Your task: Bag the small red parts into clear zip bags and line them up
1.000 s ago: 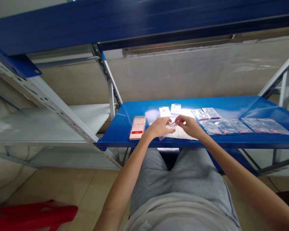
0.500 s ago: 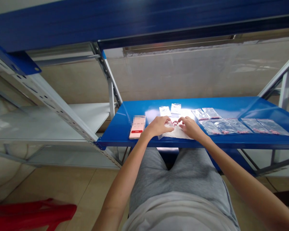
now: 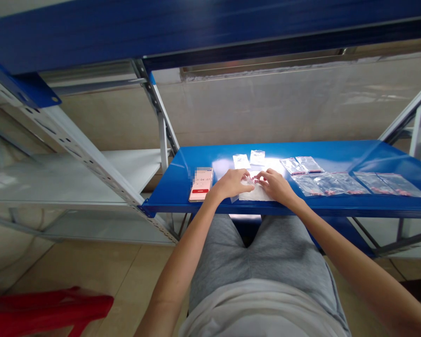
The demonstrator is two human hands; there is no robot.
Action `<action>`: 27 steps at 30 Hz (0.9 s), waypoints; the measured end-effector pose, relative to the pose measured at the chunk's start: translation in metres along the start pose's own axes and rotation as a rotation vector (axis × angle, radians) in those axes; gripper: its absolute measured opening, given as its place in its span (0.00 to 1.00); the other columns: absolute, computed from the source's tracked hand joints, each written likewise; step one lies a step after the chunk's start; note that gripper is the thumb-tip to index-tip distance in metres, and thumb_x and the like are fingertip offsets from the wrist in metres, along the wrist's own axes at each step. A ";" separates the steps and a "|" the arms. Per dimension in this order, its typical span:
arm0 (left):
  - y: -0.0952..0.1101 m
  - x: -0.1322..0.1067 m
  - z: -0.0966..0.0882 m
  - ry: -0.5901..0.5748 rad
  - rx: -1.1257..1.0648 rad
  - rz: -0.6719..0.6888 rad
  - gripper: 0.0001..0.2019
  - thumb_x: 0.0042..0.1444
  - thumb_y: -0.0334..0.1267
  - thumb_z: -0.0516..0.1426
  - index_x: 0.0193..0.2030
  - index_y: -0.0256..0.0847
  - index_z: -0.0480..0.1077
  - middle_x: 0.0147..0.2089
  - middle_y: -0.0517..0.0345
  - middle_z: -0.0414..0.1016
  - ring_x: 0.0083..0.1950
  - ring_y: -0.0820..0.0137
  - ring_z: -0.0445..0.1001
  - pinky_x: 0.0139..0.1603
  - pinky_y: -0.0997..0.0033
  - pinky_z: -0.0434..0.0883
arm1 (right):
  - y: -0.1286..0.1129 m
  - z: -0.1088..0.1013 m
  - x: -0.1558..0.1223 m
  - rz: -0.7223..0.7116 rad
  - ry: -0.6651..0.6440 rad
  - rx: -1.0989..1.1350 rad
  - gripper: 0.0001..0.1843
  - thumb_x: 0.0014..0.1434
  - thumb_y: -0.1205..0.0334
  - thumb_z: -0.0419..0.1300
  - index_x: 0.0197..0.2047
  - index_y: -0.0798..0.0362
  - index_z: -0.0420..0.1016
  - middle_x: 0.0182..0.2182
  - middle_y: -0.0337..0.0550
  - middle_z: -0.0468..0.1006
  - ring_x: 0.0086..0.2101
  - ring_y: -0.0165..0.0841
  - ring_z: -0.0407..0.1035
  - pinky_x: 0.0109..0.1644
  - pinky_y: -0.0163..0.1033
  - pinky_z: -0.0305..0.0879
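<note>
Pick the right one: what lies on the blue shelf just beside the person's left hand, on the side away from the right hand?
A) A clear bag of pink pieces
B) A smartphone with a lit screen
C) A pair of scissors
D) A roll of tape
B. The smartphone lies on the blue shelf beside the left hand, its lit screen showing a red bar.

The left hand (image 3: pixel 231 184) and right hand (image 3: pixel 275 186) touch a white sheet (image 3: pixel 257 195) holding pink pieces (image 3: pixel 254 178) on a blue shelf (image 3: pixel 323 152), beside a phone (image 3: pixel 200 185).
</note>
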State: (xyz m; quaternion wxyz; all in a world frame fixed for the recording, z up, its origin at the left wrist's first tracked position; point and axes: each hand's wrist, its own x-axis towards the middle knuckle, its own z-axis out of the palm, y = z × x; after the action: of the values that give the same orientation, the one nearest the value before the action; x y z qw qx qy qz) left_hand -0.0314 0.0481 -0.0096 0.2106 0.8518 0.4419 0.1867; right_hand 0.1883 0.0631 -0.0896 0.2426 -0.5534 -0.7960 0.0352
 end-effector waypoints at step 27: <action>0.000 0.000 -0.002 0.031 -0.023 0.011 0.18 0.55 0.44 0.64 0.49 0.37 0.77 0.44 0.51 0.81 0.44 0.64 0.79 0.44 0.69 0.73 | -0.030 -0.021 0.006 0.016 0.073 0.429 0.09 0.64 0.62 0.58 0.40 0.52 0.81 0.31 0.42 0.80 0.32 0.35 0.70 0.39 0.38 0.61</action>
State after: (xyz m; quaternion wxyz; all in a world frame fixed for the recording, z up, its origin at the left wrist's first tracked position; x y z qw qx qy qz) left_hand -0.0323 0.0482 -0.0074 0.2123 0.8487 0.4382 0.2062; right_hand 0.1696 0.0525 -0.0598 0.3830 -0.4965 -0.7565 0.1856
